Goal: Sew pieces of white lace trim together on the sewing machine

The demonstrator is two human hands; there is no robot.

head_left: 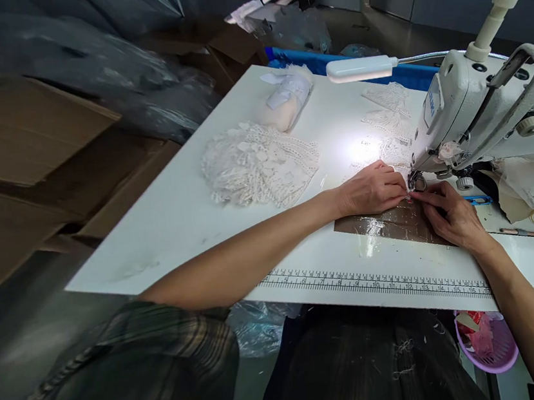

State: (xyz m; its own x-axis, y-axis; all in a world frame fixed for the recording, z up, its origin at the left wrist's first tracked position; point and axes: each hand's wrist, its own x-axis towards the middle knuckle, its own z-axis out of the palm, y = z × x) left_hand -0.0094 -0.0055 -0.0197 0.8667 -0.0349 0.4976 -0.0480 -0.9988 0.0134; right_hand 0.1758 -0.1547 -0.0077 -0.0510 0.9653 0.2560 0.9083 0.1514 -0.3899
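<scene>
Your left hand (373,190) is curling its fingers in, and the tips are pressing together on a small bit of white lace (394,148) just beside the presser foot (418,183) of the sewing machine (462,104). Your right hand (453,213) is meeting it from the other side: the index finger is stretching toward the same spot and the thumb is lying just below; whether those two are clamping on the lace, I cannot tell.

The lace is lying on the worktop (179,243), behind your left hand, which is covering part of it. Its long axis is running from the presser foot away from you toward the far edge, leaning slightly left, with the far end pointing away from you.

Both hands are hovering over or resting on a shiny brown plate (387,227). To the left, a lace heap (260,162) is spreading, near a wrapped bundle (286,97).
</scene>
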